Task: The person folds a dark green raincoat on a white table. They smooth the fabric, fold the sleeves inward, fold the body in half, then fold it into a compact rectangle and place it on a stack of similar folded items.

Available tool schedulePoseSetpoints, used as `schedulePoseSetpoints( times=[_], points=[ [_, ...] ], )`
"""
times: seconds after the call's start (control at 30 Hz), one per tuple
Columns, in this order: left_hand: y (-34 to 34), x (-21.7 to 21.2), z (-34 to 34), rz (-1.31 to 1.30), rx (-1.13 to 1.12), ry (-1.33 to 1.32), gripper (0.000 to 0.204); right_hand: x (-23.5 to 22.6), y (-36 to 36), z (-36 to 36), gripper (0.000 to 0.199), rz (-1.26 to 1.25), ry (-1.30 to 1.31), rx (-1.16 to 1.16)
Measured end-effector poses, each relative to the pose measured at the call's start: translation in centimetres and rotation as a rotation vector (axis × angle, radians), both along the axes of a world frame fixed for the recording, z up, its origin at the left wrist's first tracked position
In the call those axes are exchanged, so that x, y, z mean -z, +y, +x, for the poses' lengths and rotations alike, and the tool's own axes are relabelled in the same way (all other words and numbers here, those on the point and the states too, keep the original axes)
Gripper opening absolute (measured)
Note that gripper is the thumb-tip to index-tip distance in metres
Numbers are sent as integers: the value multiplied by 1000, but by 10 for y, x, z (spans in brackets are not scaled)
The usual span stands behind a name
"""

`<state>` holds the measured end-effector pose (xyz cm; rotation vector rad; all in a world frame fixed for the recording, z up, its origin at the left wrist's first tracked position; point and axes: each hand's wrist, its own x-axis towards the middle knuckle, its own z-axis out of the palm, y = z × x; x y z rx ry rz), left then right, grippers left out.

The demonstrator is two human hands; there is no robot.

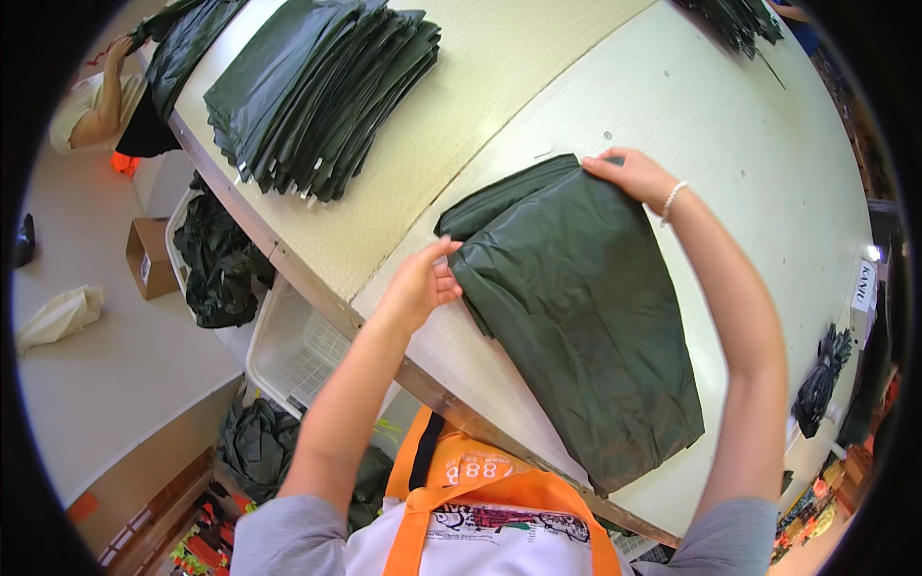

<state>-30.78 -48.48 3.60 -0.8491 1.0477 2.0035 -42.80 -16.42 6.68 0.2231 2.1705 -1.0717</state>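
A dark green, slightly shiny piece of coated cloth (pixel 586 336) lies folded flat on the pale table (pixel 740 115) in front of me. It looks like a garment, but I cannot tell which kind. My left hand (pixel 423 285) pinches its left edge near the upper fold, with the fingers curled. At the upper right corner, my right hand (pixel 629 175) grips the cloth between thumb and fingers. A second folded layer shows beyond the top fold, between the hands. The cloth's lower end reaches toward the table's near edge.
A tall stack of folded dark green pieces (pixel 317 96) stands at the far left. Dark bundles lie at the upper right (pixel 735 24) and right edge (pixel 821 379). Below the table's left edge are white baskets (pixel 264 350) and a cardboard box (pixel 144 259). Another person (pixel 101 110) handles dark cloth.
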Motion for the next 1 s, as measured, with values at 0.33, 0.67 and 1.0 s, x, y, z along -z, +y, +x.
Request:
schedulePoseSetpoints(
  times=[0.33, 0.67, 1.0],
  points=[
    [0, 17, 21, -432, 68, 679, 7, -7, 19, 20, 37, -9, 113, -85],
    [-4, 47, 12, -753, 107, 834, 20, 26, 40, 38, 39, -256, -153, 155],
    [3, 4, 12, -1307, 205, 1448, 13, 56, 23, 60, 41, 176, 456, 169]
  ],
)
